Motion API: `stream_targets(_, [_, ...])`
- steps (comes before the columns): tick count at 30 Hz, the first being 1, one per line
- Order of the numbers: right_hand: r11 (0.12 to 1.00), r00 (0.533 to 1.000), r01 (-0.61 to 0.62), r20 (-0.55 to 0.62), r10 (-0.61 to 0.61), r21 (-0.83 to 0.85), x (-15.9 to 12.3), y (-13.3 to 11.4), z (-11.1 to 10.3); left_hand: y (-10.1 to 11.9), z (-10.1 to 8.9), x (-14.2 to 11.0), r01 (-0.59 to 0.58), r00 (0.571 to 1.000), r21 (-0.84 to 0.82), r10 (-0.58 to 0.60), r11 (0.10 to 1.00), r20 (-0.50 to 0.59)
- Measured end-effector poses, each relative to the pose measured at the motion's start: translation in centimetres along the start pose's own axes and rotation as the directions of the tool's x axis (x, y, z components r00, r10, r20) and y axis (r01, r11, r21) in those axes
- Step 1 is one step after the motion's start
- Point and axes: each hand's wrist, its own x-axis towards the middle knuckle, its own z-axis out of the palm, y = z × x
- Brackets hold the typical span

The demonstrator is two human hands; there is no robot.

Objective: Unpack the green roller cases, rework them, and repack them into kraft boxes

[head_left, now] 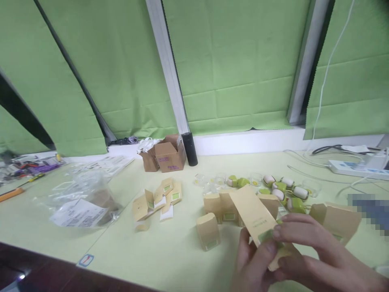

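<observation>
Both my hands hold one flat tan cardboard box sleeve (253,215) low at the right, its long end pointing up and left. My left hand (253,263) grips it from below, thumb pressed on the near end. My right hand (306,243) closes over the same end from the right, fingertips on a small green window. Just behind stand several small folded tan boxes (221,207), one box (208,231) apart at the front. Beyond them lie several green-and-white small gadgets (284,188).
A pile of flat tan packets (158,198) lies mid-table. A clear plastic bag with a printed sheet (80,207) sits at the left. Brown cartons (165,156) and a black cylinder (190,148) stand by the wall. A power strip (355,168) with cables is far right.
</observation>
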Motion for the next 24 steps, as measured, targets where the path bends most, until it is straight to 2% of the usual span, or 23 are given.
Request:
stream_targets(3, [0.997, 0.997, 0.073, -0.013, -0.073, -0.008, 0.4, 0.0, -0.1, 0.1, -0.5, -0.1, 0.006, 1.000, -0.016, -0.007, 1.000, -0.003])
stream_targets(7, [0.983, 0.962, 0.177, 0.203, -0.184, 0.050, 0.8, -0.2, -0.4, 0.1, -1.0, 0.1, -0.028, 0.999, -0.047, 0.026, 0.999, -0.047])
stream_targets(9, [0.976, 0.951, 0.213, 0.220, -0.217, 0.040, 0.9, -0.4, -0.3, 0.1, -1.2, 0.1, -0.037, 0.998, -0.055, 0.034, 0.998, -0.056])
stream_targets(12, [0.986, 0.983, 0.169, 0.071, -0.168, -0.010, 1.3, -0.6, 0.0, 0.1, -1.3, -0.4, -0.046, 0.998, -0.051, 0.044, 0.998, -0.045])
stream_targets(14, [0.980, 0.980, 0.194, -0.029, -0.195, -0.031, 1.8, -0.5, 0.0, 0.2, -1.3, -1.0, -0.048, 0.999, -0.037, 0.048, 0.998, -0.014])
stream_targets(17, [0.968, 0.965, 0.251, -0.080, -0.251, -0.010, 2.6, -0.4, 0.0, 0.6, -1.0, -1.5, -0.081, 0.996, -0.006, 0.081, 0.997, 0.030])
stream_targets(20, [0.988, 0.979, 0.151, -0.147, -0.144, 0.041, 2.8, -0.5, 0.3, 0.9, -0.5, -1.7, -0.132, 0.988, 0.011, 0.131, 0.991, 0.078])
stream_targets(24, [0.988, 0.978, -0.009, -0.204, 0.041, 0.152, 2.4, -1.3, 1.0, 2.3, -0.2, -3.1, -0.171, 0.983, 0.148, 0.159, 0.974, 0.090])
